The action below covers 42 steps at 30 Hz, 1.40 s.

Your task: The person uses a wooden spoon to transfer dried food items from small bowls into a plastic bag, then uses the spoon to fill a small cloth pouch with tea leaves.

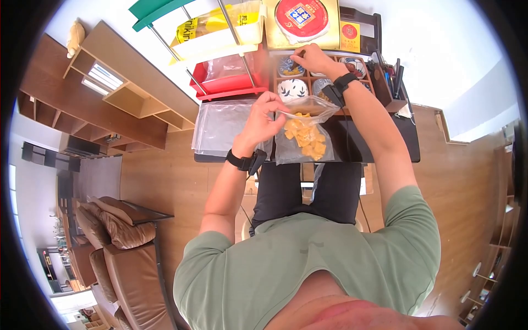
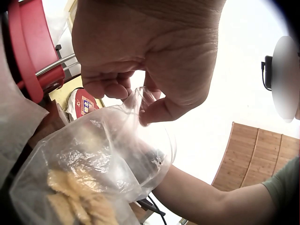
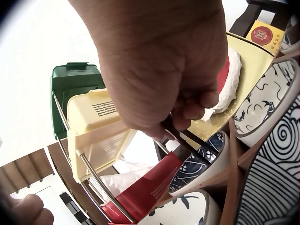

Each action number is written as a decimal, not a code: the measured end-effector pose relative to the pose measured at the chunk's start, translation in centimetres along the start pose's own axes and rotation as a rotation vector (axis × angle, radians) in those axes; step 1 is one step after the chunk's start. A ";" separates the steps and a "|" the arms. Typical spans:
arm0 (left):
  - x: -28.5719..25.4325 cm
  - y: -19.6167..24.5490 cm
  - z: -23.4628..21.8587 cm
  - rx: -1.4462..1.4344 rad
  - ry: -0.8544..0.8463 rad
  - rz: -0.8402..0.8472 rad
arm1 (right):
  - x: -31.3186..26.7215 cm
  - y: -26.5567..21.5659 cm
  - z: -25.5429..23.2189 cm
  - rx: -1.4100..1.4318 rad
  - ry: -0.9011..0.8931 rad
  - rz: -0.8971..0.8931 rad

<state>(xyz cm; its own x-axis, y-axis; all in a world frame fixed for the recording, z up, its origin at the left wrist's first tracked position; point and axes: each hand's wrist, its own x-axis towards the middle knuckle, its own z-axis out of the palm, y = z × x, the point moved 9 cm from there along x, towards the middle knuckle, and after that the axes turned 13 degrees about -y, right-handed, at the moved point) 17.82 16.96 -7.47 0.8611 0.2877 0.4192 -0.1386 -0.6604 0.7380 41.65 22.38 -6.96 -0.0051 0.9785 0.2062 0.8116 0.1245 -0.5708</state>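
Note:
My left hand (image 1: 263,121) pinches the rim of a clear plastic bag (image 1: 286,151) that stands open on the dark table and holds yellow-orange pieces (image 1: 305,137). In the left wrist view the left hand (image 2: 150,61) has the bag's film (image 2: 110,136) between thumb and fingers, with the pieces (image 2: 70,192) low inside. Over a blue patterned bowl (image 1: 287,67) at the back left of the wooden divided box, my right hand (image 1: 319,59) grips dark sticks. The right wrist view shows this hand (image 3: 164,70) with the sticks (image 3: 197,149) pointing down into the blue bowl (image 3: 187,173).
Flat clear bags (image 1: 220,126) lie left on the table. Behind them is a tiered rack with a red tray (image 1: 206,94). A gold tray with a red round package (image 1: 301,19) stands at the back. A pen holder (image 1: 389,91) stands right of the bowls.

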 end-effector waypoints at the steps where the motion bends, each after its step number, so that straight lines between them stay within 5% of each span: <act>1: 0.0 0.1 0.0 0.014 0.001 0.015 | 0.0 -0.1 -0.1 -0.001 0.002 -0.001; 13: 0.2 0.1 -0.1 0.003 0.010 -0.009 | -1.0 0.6 -2.8 0.119 0.095 0.014; 15: 0.3 0.0 -0.3 -0.005 0.020 -0.025 | -3.6 -1.8 -5.2 0.343 0.184 -0.009; 21: 0.3 -1.0 -0.4 -0.004 0.033 -0.025 | -12.8 -6.6 -7.5 0.326 0.099 -0.011; 25: 0.6 -1.1 0.0 -0.020 0.013 -0.036 | -14.8 -4.5 -5.8 0.423 0.236 -0.033; 30: 0.4 -0.4 0.3 -0.033 -0.023 -0.076 | -12.9 -1.8 -5.7 0.434 0.378 0.041; 37: 0.3 0.0 0.3 0.010 -0.004 -0.029 | -4.1 1.0 -2.4 0.267 0.330 0.144; 42: 0.2 -0.1 0.1 0.020 -0.008 -0.046 | -0.7 4.3 0.2 0.048 0.188 0.386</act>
<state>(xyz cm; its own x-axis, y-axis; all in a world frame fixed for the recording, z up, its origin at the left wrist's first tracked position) 18.02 17.01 -7.53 0.8702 0.3125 0.3808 -0.0890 -0.6605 0.7455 45.00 22.30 -9.74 0.4033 0.9085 0.1089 0.7050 -0.2327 -0.6700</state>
